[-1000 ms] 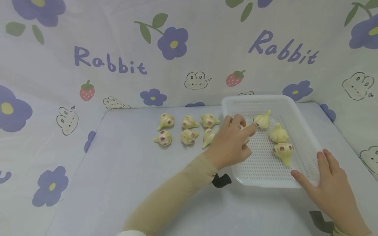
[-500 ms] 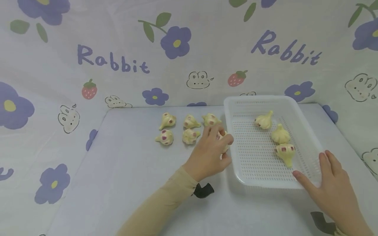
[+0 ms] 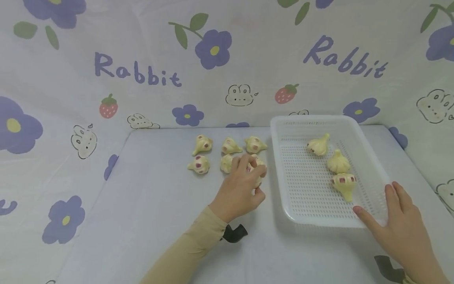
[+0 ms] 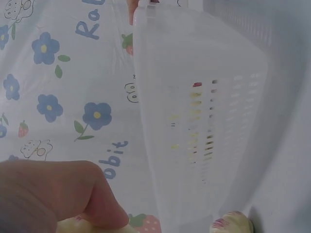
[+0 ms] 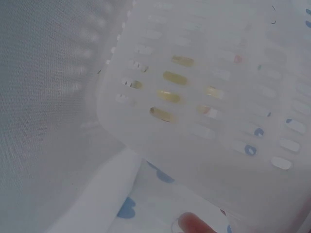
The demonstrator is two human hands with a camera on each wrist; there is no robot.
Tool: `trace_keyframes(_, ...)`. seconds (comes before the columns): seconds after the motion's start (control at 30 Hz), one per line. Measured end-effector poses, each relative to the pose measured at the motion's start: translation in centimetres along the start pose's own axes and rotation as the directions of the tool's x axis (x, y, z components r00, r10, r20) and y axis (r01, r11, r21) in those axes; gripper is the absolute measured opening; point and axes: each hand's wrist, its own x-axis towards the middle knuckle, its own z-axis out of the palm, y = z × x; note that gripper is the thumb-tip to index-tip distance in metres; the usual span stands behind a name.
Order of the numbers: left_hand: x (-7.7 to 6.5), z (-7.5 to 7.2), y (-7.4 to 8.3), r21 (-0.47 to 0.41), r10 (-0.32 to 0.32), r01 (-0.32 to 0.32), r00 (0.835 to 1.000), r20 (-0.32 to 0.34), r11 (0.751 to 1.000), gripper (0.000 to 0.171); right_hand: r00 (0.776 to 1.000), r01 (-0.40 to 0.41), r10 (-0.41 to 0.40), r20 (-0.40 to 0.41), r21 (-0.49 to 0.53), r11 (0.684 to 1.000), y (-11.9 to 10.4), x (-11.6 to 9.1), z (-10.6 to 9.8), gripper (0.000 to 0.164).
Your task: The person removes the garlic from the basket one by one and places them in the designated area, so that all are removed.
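On pale lilac-grey tabletop (image 3: 149, 189), cream, purple-marked garlic bulbs (image 3: 203, 144) in two rows: six countable, sixth mostly hidden by fingers. Left hand (image 3: 238, 190), just back from white perforated plastic basket (image 3: 324, 225), pinches another bulb (image 4: 73, 226) above front row's right end; basket one bulb lighter. Three bulbs (image 3: 337, 162) inside. Right hand (image 3: 404, 223) grips basket's near right corner.

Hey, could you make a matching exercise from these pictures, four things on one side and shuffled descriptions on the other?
1. Left hand
2. Right hand
3. Basket
4. Left sleeve

A. Touching the basket's near right corner
B. Beige
C. Holding a garlic bulb
D. White, with holes

Pairs: 1-C, 2-A, 3-D, 4-B
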Motion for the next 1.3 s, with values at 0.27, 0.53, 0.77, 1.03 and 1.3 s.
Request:
trace_keyframes(0.27, -0.3, 0.1, -0.7, 0.002, -0.019, 0.019, 1.000, 0.004, 1.000, 0.040, 1.000, 0.002, -0.002, -0.001, 0.013, 1.000, 0.1, 0.0, 0.0, 0.109)
trace_keyframes(0.53, -1.1, -0.1, -2.2, 0.029, -0.044, 0.045, 0.999, -0.023, 0.999, 0.034, 0.999, 0.026, -0.026, -0.034, 0.023, 0.999, 0.1, 0.0, 0.2, 0.108)
trace_keyframes(0.77, -2.2, 0.5, -4.5, 0.029, -0.112, 0.113, 0.994, -0.017, 0.993, 0.032, 0.999, 0.039, -0.038, -0.037, 0.025, 0.999, 0.2, 0.1, 0.2, 0.109)
trace_keyframes(1.03, -3.6, 0.9, -7.1, 0.036, -0.193, 0.192, 0.981, 0.006, 0.981, 0.035, 0.996, 0.067, -0.064, -0.066, 0.046, 0.997, 0.1, 0.1, 0.1, 0.106)
trace_keyframes(1.3, -5.0, 0.8, -9.1, 0.061, -0.221, 0.221, 0.975, -0.008, 0.973, 0.035, 0.999, 0.035, -0.034, -0.032, 0.026, 0.999, 0.1, 0.1, 0.1, 0.110)
